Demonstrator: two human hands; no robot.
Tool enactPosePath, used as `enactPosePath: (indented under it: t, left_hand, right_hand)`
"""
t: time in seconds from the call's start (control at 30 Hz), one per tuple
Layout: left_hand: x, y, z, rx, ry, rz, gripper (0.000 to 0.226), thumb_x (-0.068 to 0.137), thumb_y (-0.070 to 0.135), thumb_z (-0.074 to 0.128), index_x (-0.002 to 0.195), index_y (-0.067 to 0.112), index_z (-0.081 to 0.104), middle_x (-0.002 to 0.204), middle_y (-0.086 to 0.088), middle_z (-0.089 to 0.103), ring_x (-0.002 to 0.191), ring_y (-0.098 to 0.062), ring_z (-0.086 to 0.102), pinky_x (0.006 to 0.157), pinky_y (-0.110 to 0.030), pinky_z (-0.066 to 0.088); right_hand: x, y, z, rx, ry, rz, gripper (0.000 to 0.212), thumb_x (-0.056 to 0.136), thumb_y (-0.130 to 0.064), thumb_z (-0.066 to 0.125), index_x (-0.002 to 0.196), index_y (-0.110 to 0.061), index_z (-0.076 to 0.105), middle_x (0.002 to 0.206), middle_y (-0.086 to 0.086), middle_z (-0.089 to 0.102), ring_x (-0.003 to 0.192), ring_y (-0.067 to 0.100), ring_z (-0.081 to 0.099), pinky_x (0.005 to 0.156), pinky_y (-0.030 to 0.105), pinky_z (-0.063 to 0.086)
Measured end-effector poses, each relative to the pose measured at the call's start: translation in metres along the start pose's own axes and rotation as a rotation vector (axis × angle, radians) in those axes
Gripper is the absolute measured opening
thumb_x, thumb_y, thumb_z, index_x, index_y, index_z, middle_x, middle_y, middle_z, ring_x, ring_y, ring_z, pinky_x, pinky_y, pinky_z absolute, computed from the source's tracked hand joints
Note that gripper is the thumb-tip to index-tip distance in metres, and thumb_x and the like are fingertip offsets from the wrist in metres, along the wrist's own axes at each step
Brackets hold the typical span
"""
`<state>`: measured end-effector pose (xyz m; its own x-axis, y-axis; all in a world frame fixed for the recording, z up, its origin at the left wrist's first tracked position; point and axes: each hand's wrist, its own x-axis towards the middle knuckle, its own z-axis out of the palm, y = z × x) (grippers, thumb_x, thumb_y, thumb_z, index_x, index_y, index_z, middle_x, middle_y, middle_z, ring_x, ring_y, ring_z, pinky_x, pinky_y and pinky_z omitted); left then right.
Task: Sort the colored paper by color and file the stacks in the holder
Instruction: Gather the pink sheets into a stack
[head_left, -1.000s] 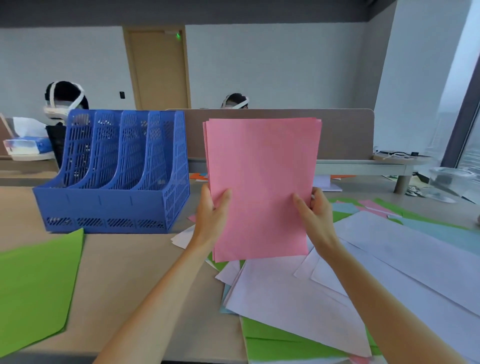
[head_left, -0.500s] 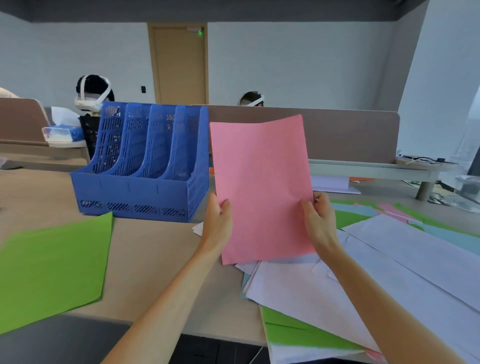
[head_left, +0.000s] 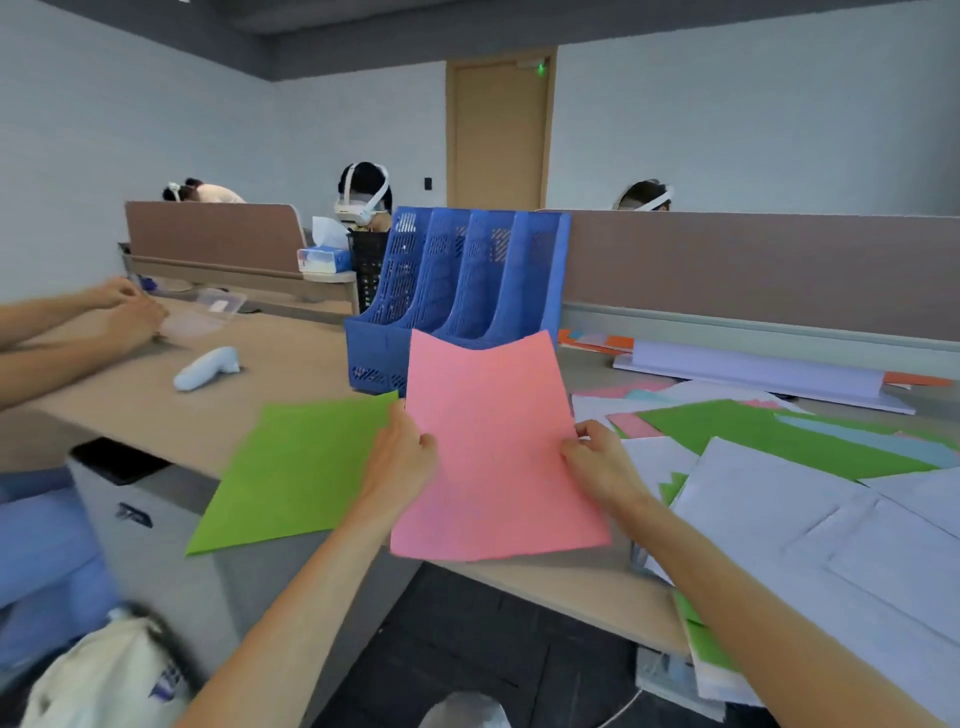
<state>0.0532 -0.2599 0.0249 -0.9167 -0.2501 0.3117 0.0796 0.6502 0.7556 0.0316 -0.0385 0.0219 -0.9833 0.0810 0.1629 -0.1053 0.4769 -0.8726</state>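
1 blue holder w/ 4 slots, 1 pink stack (poss. several sheets, edges too blurred to count), 1 green sheet, 2 hands. The pink stack is held up in front of the holder, covering its lower front. The left hand pinches its left edge and the right hand pinches its right edge w/ fingers curled. Both forearms reach fwd toward the holder. The green sheet lies flat on the desk front-left of the holder.

Left hand and right hand grip the pink paper stack; blue file holder beyond them, green sheet beside the left.
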Motion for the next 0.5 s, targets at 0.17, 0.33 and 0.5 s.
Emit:
enactPosePath:
  t: [0.17, 0.33, 0.5]
  left_hand:
    - [-0.006, -0.029, -0.013, 0.317, -0.064, -0.03, 0.029, 0.092, 0.012, 0.042, 0.118, -0.001, 0.04, 0.102, -0.02, 0.056, 0.094, -0.034, 0.052, 0.069, -0.038, 0.04]
    - [-0.006, -0.038, -0.01, 0.468, -0.051, 0.055, 0.037, 0.093, 0.017, 0.044, 0.126, 0.001, 0.038, 0.112, -0.015, 0.057, 0.102, -0.029, 0.044, 0.076, -0.038, 0.038]
    - [-0.006, -0.04, -0.014, 0.615, -0.095, 0.015, 0.031, 0.095, 0.024, 0.044, 0.119, 0.005, 0.042, 0.118, -0.013, 0.056, 0.11, -0.029, 0.044, 0.084, -0.039, 0.039]
  right_hand:
    - [-0.006, -0.004, 0.03, -0.214, -0.079, 0.018, 0.023, 0.089, -0.021, 0.047, 0.102, -0.007, 0.059, 0.099, 0.008, 0.065, 0.091, 0.028, 0.062, 0.082, 0.038, 0.051]
    - [-0.012, -0.002, 0.032, -0.314, -0.09, 0.016, 0.028, 0.09, -0.027, 0.048, 0.112, -0.01, 0.054, 0.108, 0.009, 0.064, 0.097, 0.029, 0.06, 0.086, 0.039, 0.049]
    - [-0.015, -0.007, 0.031, -0.388, -0.159, 0.027, 0.046, 0.091, -0.029, 0.05, 0.131, -0.009, 0.036, 0.113, 0.011, 0.056, 0.103, 0.03, 0.055, 0.083, 0.035, 0.043]
